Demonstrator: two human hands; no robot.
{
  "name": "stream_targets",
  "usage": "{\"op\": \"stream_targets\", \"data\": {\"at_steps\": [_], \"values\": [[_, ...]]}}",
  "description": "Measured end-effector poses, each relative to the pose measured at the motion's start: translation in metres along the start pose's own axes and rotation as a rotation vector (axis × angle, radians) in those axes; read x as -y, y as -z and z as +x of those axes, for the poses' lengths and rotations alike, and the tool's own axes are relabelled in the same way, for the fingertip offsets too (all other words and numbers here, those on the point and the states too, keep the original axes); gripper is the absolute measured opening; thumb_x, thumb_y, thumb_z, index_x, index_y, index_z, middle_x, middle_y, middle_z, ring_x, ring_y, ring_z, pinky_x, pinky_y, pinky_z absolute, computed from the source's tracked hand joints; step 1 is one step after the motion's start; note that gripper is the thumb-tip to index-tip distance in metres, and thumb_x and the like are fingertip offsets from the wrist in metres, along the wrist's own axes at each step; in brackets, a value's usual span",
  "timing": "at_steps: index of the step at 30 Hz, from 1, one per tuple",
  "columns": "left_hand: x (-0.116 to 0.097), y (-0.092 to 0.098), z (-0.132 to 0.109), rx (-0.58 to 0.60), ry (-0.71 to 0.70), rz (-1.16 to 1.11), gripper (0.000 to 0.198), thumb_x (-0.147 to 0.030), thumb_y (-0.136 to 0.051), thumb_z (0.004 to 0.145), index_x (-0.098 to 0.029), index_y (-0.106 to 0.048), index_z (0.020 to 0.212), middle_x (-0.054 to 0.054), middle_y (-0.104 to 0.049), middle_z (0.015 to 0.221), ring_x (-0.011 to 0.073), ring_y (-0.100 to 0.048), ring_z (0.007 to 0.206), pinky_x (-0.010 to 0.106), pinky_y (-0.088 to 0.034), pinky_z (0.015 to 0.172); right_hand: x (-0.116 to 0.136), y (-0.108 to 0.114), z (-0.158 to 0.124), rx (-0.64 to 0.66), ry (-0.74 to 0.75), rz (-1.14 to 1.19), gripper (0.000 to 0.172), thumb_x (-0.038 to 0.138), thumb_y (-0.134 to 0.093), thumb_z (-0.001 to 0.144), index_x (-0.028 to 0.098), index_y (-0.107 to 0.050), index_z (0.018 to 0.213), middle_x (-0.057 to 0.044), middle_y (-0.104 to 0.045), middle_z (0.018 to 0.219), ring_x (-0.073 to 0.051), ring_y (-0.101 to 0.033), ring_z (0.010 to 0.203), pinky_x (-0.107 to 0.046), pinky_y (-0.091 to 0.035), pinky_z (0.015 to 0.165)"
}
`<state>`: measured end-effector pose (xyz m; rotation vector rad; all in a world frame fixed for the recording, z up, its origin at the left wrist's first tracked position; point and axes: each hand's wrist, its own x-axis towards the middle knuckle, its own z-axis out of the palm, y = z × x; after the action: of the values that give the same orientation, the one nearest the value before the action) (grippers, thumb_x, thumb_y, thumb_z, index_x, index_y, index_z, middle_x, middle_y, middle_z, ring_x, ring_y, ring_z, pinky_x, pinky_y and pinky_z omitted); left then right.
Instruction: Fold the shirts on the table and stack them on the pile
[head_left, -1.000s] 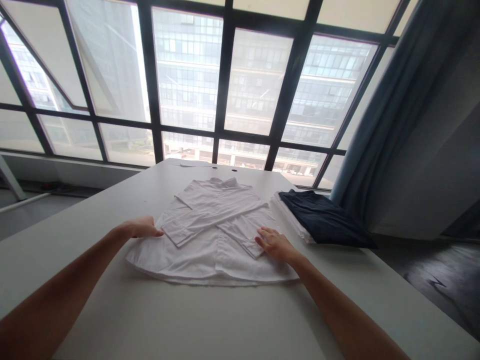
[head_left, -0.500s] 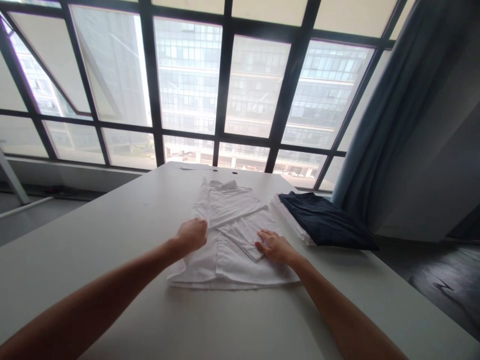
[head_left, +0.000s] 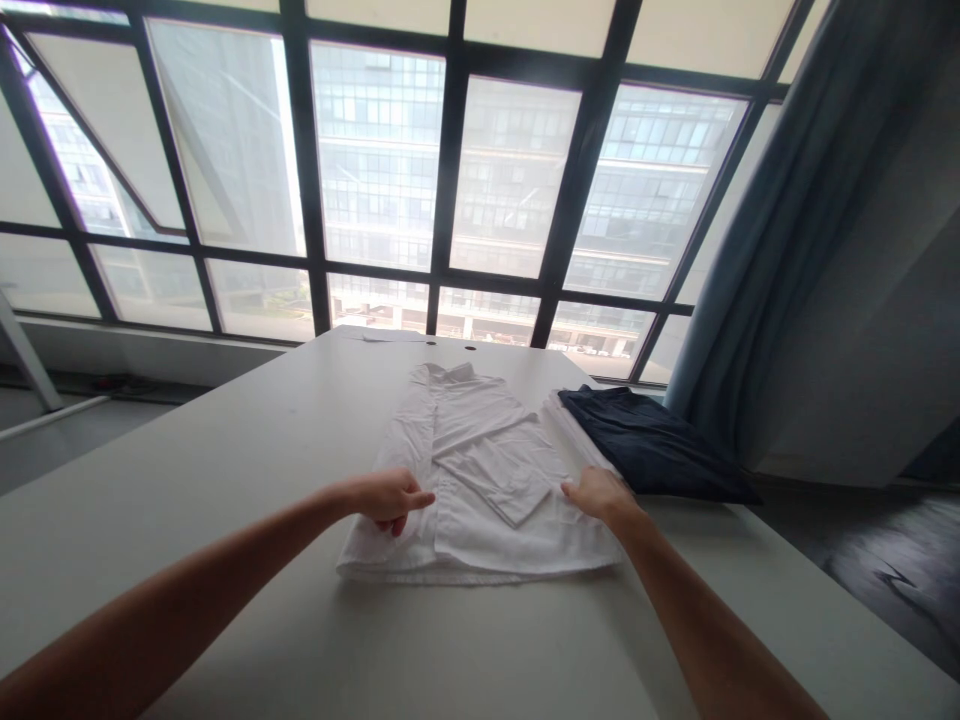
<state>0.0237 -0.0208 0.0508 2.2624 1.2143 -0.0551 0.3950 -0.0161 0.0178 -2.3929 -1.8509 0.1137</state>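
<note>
A white long-sleeved shirt (head_left: pixel 480 545) lies front up on the table, its collar toward the window. One sleeve is folded across the front, its cuff near the lower right. My left hand (head_left: pixel 388 497) is over the left front beside the button placket, fingers partly curled but apart, with no cloth visibly gripped. At the shirt's right side edge, my right hand (head_left: pixel 600 492) has its fingers curled round the fabric, thumb on top; the fingertips are hidden.
Right of the shirt, a stack of folded white garments (head_left: pixel 566 420) lies under a dark navy garment (head_left: pixel 645 440) that overhangs the table's right edge. The white table (head_left: pixel 247 440) reaches toward large windows (head_left: pixel 375 160). A blue-grey curtain (head_left: pixel 757 230) hangs at right.
My left hand has moved down, its fist loosened. My right hand has gone from the folded sleeve to the shirt's right edge. The shirt's left side now lies flatter.
</note>
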Motion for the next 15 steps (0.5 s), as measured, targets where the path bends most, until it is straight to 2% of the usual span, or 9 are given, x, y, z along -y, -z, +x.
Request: {"op": "stream_targets", "data": {"at_steps": [2, 4, 5, 7, 9, 12, 15], "values": [[0.014, 0.0, -0.003, -0.105, -0.082, 0.01, 0.067, -0.065, -0.03, 0.095, -0.014, -0.075, 0.091, 0.008, -0.07, 0.072, 0.0187, -0.064, 0.066, 0.03, -0.051, 0.071, -0.002, 0.003, 0.0, 0.025, -0.041, 0.008, 0.032, 0.038, -0.066, 0.079, 0.008, -0.074, 0.087, -0.024, -0.073, 0.093, -0.035, -0.07, 0.092, -0.037, -0.053, 0.073], [0.029, -0.004, -0.004, -0.3, -0.212, 0.145, 0.061, -0.066, -0.039, 0.092, -0.017, -0.073, 0.109, 0.013, -0.073, 0.105, 0.0261, -0.065, 0.1, 0.038, -0.047, 0.094, -0.003, 0.005, 0.0, 0.075, -0.067, 0.06, 0.027, 0.038, -0.069, 0.076, 0.011, -0.072, 0.076, -0.018, -0.072, 0.082, -0.03, -0.07, 0.082, -0.032, -0.051, 0.065], [0.037, -0.008, -0.004, -0.356, -0.263, 0.226, 0.06, -0.065, -0.044, 0.091, -0.019, -0.069, 0.12, 0.014, -0.066, 0.126, 0.0299, -0.057, 0.12, 0.043, -0.039, 0.105, -0.003, 0.006, 0.0, 0.103, -0.075, 0.105, 0.025, 0.037, -0.071, 0.074, 0.012, -0.07, 0.07, -0.015, -0.071, 0.075, -0.027, -0.069, 0.076, -0.03, -0.049, 0.061], [0.049, -0.016, -0.003, -0.33, -0.305, 0.338, 0.065, -0.065, -0.046, 0.091, -0.024, -0.053, 0.141, 0.013, -0.041, 0.153, 0.0334, -0.031, 0.143, 0.053, -0.019, 0.117, -0.003, 0.007, -0.001, 0.157, -0.093, 0.204, 0.021, 0.032, -0.073, 0.071, 0.013, -0.067, 0.064, -0.01, -0.068, 0.067, -0.023, -0.066, 0.065, -0.027, -0.046, 0.054], [0.057, -0.023, -0.001, -0.244, -0.285, 0.39, 0.069, -0.065, -0.038, 0.094, -0.026, -0.039, 0.15, 0.01, -0.025, 0.161, 0.0331, -0.015, 0.149, 0.058, -0.007, 0.118, -0.003, 0.007, -0.001, 0.179, -0.115, 0.288, 0.015, 0.026, -0.072, 0.069, 0.012, -0.066, 0.066, -0.008, -0.066, 0.065, -0.019, -0.062, 0.059, -0.026, -0.042, 0.049], [0.061, -0.027, 0.001, -0.199, -0.278, 0.414, 0.069, -0.066, -0.029, 0.096, -0.028, -0.029, 0.154, 0.009, -0.016, 0.163, 0.0316, -0.008, 0.15, 0.059, -0.003, 0.117, 0.0, 0.011, -0.003, 0.159, -0.132, 0.425, 0.012, 0.018, -0.066, 0.071, 0.01, -0.069, 0.08, -0.007, -0.068, 0.071, -0.016, -0.06, 0.059, -0.023, -0.041, 0.048], [0.061, -0.026, 0.001, -0.194, -0.284, 0.418, 0.069, -0.066, -0.027, 0.097, -0.029, -0.027, 0.155, 0.009, -0.015, 0.163, 0.0313, -0.008, 0.151, 0.059, -0.003, 0.117, 0.013, 0.02, -0.008, 0.071, -0.089, 0.546, 0.03, 0.013, -0.06, 0.073, 0.007, -0.069, 0.101, -0.007, -0.07, 0.081, -0.014, -0.062, 0.064, -0.02, -0.043, 0.054]]}}
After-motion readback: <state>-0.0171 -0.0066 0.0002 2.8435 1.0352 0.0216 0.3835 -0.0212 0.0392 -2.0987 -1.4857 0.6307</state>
